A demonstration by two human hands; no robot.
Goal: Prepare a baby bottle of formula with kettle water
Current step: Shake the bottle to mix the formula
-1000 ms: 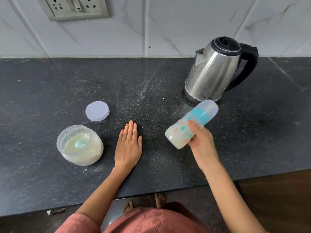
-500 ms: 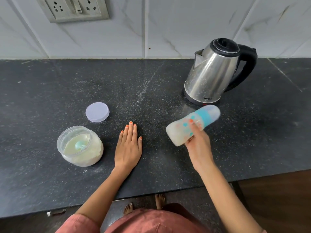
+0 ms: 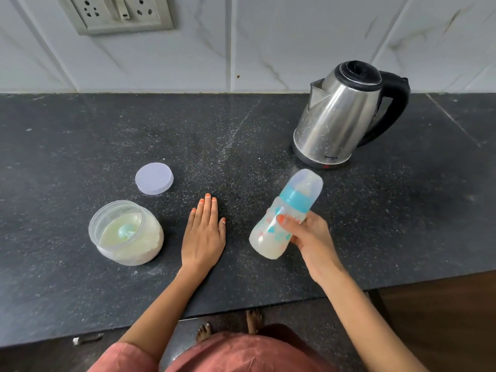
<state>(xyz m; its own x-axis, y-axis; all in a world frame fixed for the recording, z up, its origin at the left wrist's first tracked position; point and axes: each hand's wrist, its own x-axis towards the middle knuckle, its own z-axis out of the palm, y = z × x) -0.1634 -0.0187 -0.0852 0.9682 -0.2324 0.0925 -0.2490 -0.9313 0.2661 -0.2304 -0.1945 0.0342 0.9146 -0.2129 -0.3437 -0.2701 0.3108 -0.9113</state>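
A dark speckled stone counter [image 3: 53, 157] runs along a white tiled wall, seen from above by the person standing at it. High on the left, a switch and socket plate [image 3: 118, 12] is set into the tiles.

At the left of the counter stands an open clear plastic jar [image 3: 150, 245] of pale formula powder, with a light green scoop [image 3: 125, 232] lying in the powder. Its round lilac lid [image 3: 154, 178] lies flat just behind it, apart from it.

Next, the left hand [image 3: 204, 234] rests palm down on the counter with straight fingers, its grip released and holding nothing.

To its right, the right hand [image 3: 311, 237] has its grip closed round the middle of the baby bottle [image 3: 284, 218], held tilted with the clear cap and teal collar pointing up towards the kettle. Milky liquid sits in its lower end. Red lettering on the bottle is too blurred to read.

At the far right back, a steel electric kettle [image 3: 338, 116] with black lid and handle stands on its base. A small brand mark near its bottom edge is too small to read surely.
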